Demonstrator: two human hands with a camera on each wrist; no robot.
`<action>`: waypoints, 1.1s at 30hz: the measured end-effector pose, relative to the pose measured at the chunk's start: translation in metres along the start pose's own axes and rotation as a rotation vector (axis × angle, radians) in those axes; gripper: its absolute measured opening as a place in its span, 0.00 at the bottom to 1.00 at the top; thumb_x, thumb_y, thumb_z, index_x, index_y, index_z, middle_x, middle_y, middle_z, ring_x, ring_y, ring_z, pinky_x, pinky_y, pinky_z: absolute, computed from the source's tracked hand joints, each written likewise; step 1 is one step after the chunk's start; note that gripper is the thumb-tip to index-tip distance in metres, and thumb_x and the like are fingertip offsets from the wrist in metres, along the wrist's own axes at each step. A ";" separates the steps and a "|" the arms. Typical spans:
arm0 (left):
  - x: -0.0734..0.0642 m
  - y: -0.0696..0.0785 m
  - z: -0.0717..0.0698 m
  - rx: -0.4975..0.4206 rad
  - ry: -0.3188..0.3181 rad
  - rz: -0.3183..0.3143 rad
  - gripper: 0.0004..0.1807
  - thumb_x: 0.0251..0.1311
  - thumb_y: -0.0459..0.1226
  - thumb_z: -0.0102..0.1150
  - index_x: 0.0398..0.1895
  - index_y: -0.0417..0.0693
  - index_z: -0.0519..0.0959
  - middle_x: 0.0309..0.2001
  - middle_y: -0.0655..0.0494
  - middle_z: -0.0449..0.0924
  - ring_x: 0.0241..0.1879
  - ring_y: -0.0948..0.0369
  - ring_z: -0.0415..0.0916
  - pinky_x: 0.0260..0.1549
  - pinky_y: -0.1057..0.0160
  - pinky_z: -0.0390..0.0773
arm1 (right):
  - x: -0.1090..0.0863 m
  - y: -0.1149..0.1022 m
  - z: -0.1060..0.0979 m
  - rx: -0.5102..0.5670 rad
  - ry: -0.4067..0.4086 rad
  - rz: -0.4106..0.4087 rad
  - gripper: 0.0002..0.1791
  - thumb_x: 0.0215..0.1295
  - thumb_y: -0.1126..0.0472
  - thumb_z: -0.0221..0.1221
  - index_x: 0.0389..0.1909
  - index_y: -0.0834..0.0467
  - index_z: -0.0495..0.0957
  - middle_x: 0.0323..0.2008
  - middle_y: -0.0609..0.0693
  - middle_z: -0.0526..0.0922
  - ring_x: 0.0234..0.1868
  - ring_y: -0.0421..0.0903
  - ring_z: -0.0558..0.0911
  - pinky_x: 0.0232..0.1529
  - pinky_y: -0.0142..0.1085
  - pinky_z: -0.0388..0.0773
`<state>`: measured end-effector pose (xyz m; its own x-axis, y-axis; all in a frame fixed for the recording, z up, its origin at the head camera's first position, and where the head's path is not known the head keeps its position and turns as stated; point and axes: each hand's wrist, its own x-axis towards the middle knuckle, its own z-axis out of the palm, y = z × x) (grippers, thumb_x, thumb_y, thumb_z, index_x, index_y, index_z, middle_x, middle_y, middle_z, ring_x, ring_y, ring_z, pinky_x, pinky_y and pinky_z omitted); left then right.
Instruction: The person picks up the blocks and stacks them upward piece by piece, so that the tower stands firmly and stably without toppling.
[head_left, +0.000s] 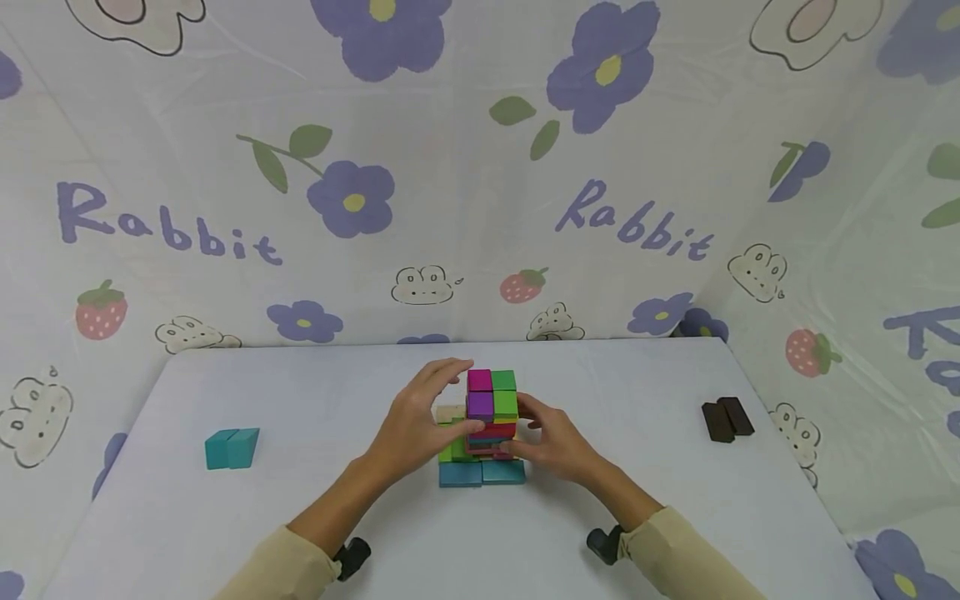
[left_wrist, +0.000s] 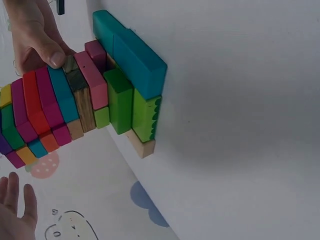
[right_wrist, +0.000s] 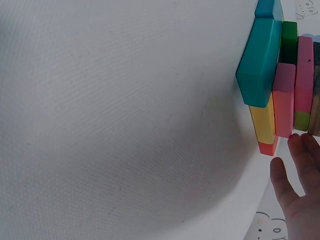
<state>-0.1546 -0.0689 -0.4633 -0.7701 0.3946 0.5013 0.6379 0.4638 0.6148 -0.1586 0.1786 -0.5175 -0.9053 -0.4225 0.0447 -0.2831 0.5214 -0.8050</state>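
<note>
A tall stack of coloured wooden blocks [head_left: 491,406] stands at the middle of the table, on a wider base with two teal blocks [head_left: 460,475] in front. My left hand [head_left: 411,423] is at its left side, fingers extended; in the head view its thumb overlaps the stack's front. The left wrist view shows those fingers [left_wrist: 13,190] apart from the blocks. On the other side is my right hand [head_left: 555,442], its thumb [left_wrist: 56,60] at the stack's edge beside a dark-striped wooden block [left_wrist: 77,80]. Its loosely straight fingers [right_wrist: 281,180] reach beside the lower blocks in the right wrist view.
Two teal blocks [head_left: 231,449] lie together at the table's left. Two dark brown blocks [head_left: 727,418] lie near the right edge. A white cloth [head_left: 630,375] covers the table, and a printed curtain [head_left: 465,167] hangs behind it.
</note>
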 end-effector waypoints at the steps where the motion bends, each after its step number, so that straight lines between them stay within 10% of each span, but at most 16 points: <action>1: 0.000 -0.002 0.001 -0.014 -0.008 -0.014 0.44 0.48 0.43 0.79 0.70 0.50 0.69 0.64 0.54 0.73 0.57 0.57 0.75 0.52 0.56 0.81 | 0.000 0.000 0.000 -0.001 0.001 0.001 0.41 0.60 0.57 0.70 0.72 0.58 0.63 0.62 0.53 0.77 0.63 0.53 0.75 0.60 0.51 0.75; 18: -0.003 -0.030 0.017 -0.234 -0.223 -0.291 0.54 0.49 0.44 0.78 0.78 0.53 0.57 0.69 0.52 0.70 0.67 0.53 0.68 0.60 0.49 0.75 | -0.020 0.014 -0.037 -0.092 0.119 0.056 0.41 0.59 0.58 0.71 0.72 0.57 0.64 0.64 0.61 0.75 0.62 0.56 0.76 0.59 0.55 0.75; 33: -0.008 -0.033 0.022 -0.286 -0.248 -0.309 0.51 0.52 0.39 0.76 0.78 0.54 0.57 0.64 0.48 0.74 0.62 0.50 0.74 0.59 0.48 0.75 | -0.099 0.085 -0.121 -0.424 0.461 0.105 0.32 0.64 0.62 0.66 0.66 0.68 0.68 0.61 0.69 0.75 0.60 0.68 0.74 0.57 0.64 0.70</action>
<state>-0.1693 -0.0702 -0.5011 -0.8752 0.4660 0.1298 0.3245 0.3667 0.8719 -0.1316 0.3549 -0.5188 -0.9517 -0.0394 0.3045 -0.2006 0.8307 -0.5193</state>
